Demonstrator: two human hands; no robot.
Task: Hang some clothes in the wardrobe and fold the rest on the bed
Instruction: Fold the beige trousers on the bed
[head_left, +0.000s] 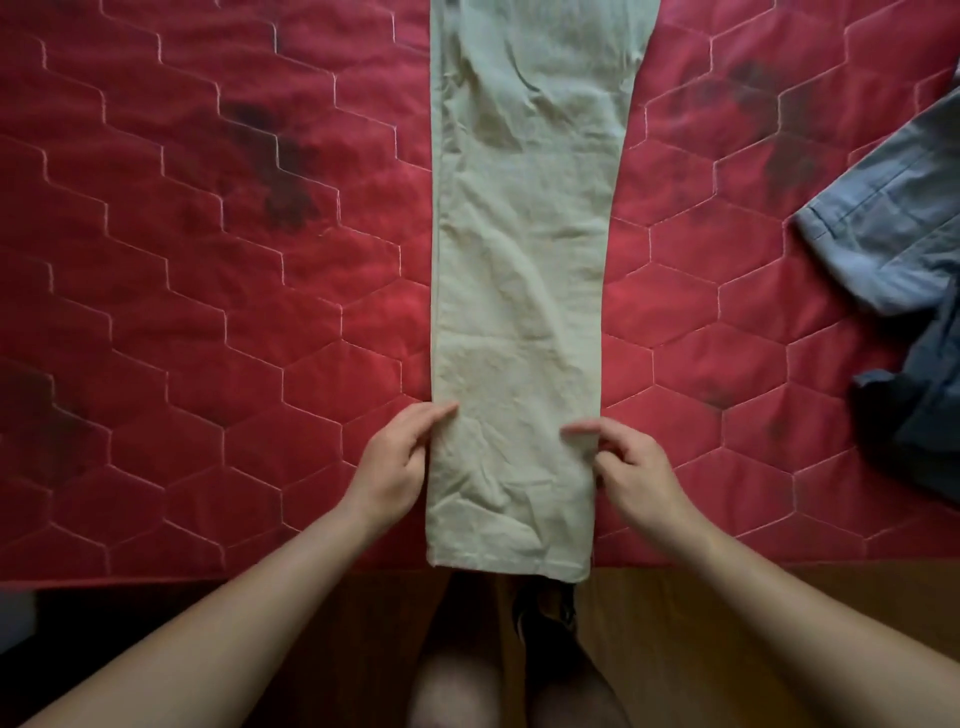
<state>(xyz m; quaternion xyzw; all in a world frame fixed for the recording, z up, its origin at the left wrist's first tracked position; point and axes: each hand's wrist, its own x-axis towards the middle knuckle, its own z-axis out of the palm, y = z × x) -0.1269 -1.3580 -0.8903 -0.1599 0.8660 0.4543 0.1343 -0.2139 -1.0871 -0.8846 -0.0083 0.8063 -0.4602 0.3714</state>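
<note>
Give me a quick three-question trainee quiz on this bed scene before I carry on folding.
1. True or false: the beige trousers lie in a crumpled heap on the red quilted bedspread.
2. Which hand pinches the trouser edge between thumb and fingers? A) left hand B) right hand C) both
3. Fill in: the other grey-blue clothes lie at the ____ edge of the view.

Key: 1. False, they lie flat, legs stacked, hems at the near bed edge. 2. C, one hand on each side edge, just above the hems. 3. right.
</note>
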